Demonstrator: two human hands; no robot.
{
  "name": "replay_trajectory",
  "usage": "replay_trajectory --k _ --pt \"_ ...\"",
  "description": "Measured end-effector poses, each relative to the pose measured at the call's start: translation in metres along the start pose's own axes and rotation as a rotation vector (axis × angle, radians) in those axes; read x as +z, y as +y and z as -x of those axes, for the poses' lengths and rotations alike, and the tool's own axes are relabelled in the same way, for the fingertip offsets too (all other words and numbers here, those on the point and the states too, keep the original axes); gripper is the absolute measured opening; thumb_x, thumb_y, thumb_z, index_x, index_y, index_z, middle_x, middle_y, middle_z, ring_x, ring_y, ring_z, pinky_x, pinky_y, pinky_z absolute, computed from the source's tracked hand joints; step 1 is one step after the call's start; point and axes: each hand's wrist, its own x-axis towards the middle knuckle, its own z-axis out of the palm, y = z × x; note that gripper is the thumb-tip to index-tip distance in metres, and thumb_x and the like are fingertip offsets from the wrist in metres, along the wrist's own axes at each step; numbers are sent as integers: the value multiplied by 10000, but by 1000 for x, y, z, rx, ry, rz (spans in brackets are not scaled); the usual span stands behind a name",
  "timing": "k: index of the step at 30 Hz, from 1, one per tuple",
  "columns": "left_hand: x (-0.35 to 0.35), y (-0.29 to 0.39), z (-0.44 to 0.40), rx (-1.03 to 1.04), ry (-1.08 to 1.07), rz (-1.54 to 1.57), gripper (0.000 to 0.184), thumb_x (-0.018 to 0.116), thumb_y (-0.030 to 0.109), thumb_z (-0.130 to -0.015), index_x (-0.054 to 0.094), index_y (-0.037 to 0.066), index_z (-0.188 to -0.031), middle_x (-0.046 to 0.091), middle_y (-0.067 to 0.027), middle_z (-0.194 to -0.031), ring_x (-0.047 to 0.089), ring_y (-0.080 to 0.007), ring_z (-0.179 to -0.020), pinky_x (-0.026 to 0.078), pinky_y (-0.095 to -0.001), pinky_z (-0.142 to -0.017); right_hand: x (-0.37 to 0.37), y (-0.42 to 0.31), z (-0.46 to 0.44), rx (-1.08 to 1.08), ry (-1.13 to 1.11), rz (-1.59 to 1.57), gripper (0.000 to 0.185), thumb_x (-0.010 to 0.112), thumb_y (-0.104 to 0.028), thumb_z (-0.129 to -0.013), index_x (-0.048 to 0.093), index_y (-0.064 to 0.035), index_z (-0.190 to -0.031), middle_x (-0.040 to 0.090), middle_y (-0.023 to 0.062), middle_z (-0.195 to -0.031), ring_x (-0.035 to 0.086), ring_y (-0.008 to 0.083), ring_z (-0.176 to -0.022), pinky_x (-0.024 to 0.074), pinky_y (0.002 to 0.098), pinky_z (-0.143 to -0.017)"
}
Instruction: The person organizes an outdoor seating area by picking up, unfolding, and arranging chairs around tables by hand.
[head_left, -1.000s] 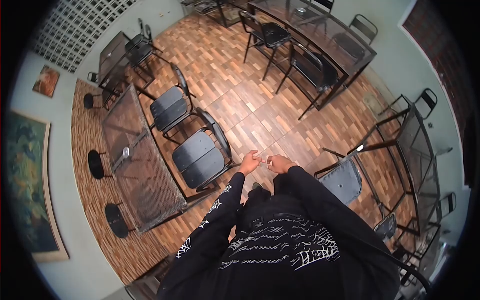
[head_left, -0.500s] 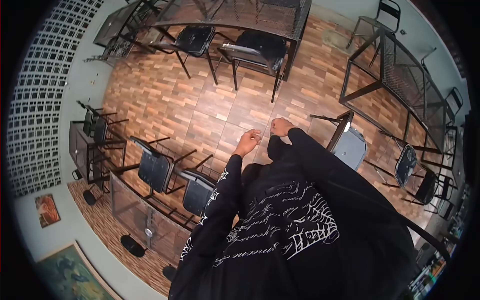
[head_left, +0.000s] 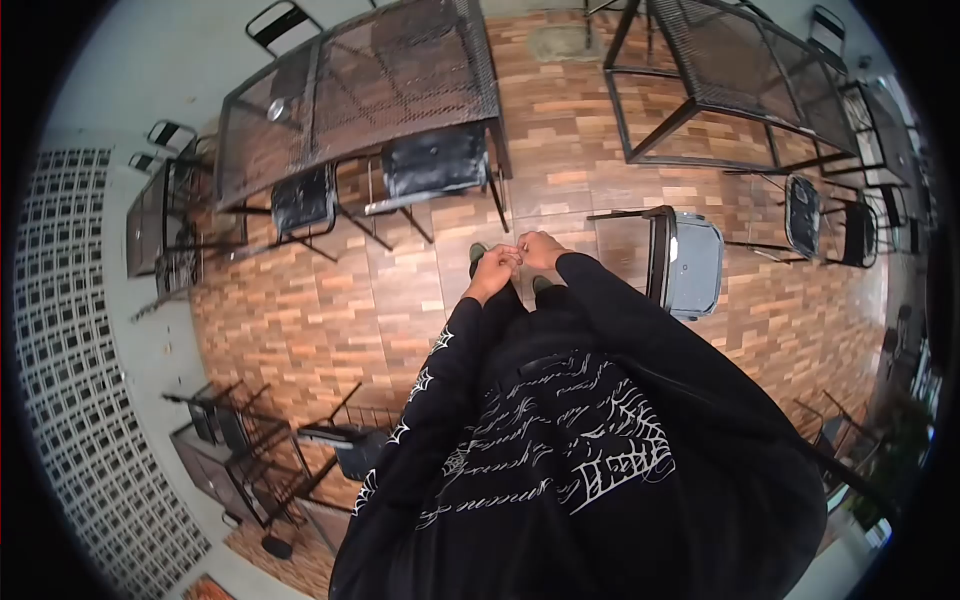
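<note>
My left hand point(head_left: 494, 272) and my right hand point(head_left: 541, 250) meet in front of my body, above the tiled floor. The fingers of both are curled in, and their tips touch or nearly touch. Whatever they hold, if anything, is too small or hidden to make out. Just beyond and below them, parts of my green shoes point(head_left: 541, 284) show. Long black sleeves with white web prints on the left one cover my arms. Closest to my right hand stands a grey folding chair point(head_left: 692, 262).
A mesh-topped table point(head_left: 400, 85) with black chairs point(head_left: 435, 162) stands ahead to the left. Another metal-framed mesh table point(head_left: 725, 60) is ahead to the right. More chairs point(head_left: 803, 215) stand at the right, and a chair point(head_left: 360, 450) is at lower left.
The view has turned and moved forward, so the tables and grey chair sit elsewhere in it. My hands, slightly apart before, have come together. My shoes have come into sight.
</note>
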Motion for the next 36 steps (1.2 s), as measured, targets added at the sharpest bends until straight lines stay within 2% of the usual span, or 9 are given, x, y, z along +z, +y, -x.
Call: replay_trajectory --k 5,8,11,17,21,23,27,31,36 --pt "-28 51 -56 50 -98 -18 284 500 11 -918 514 -45 -1197 651 -142 -985 629 -181 -857 526 -298 -739 -48 -13 -27 42 191 32 221 630 -244 -805 717 -91 -939 703 177 -940 665 331 -937 519 402 -858" --pt "-40 78 -84 95 -160 -231 330 539 43 -899 501 -42 -1216 667 -127 -927 615 -156 -756 497 -273 -707 -64 -14 -38 120 285 -19 237 627 -248 -809 715 -75 -944 703 184 -920 668 336 -930 519 403 -850" --pt "-46 94 -119 174 -238 -281 331 543 44 -893 502 -43 -1210 667 -118 -919 613 -149 -753 496 -280 -707 -73 -10 -44 218 350 -154 231 621 -233 -817 714 -73 -954 703 188 -922 669 337 -930 518 404 -846" --pt "-38 117 -166 30 -430 -218 314 535 23 -899 499 -47 -1204 657 -131 -930 628 -156 -786 509 -283 -708 -107 -7 -46 280 473 -213 184 621 -183 -827 715 -46 -905 701 193 -887 673 349 -894 526 391 -809" --pt "-22 120 -217 56 -414 -206 300 594 92 -896 544 1 -1177 688 -97 -838 656 -160 -708 518 -295 -662 -139 37 -78 295 470 -270 193 635 -189 -820 713 -48 -927 700 182 -868 677 346 -856 534 385 -787" --pt "-12 135 -243 52 -397 -268 309 521 13 -913 486 -33 -1216 652 -151 -945 638 -178 -778 532 -303 -707 -159 62 -98 244 492 -304 195 635 -191 -818 716 -55 -933 698 180 -864 677 344 -855 533 390 -788" --pt "14 166 -307 -6 -332 -218 315 527 33 -915 489 -20 -1223 675 -154 -928 651 -180 -755 537 -304 -690 -229 84 -124 272 520 -306 201 633 -192 -818 716 -60 -944 703 173 -892 682 322 -856 536 383 -791" --pt "40 216 -374 15 -316 -254 320 566 82 -901 527 -12 -1205 702 -126 -911 665 -164 -686 527 -290 -647 -287 116 -148 319 561 -570 228 626 -212 -828 710 -55 -971 705 181 -884 686 320 -865 529 379 -803" --pt "56 267 -441 34 -400 -322 355 533 39 -910 512 -19 -1260 688 -145 -956 680 -186 -758 516 -285 -686 -332 144 -162 321 638 -613 243 626 -238 -838 715 -55 -971 697 183 -887 681 324 -876 528 371 -803"
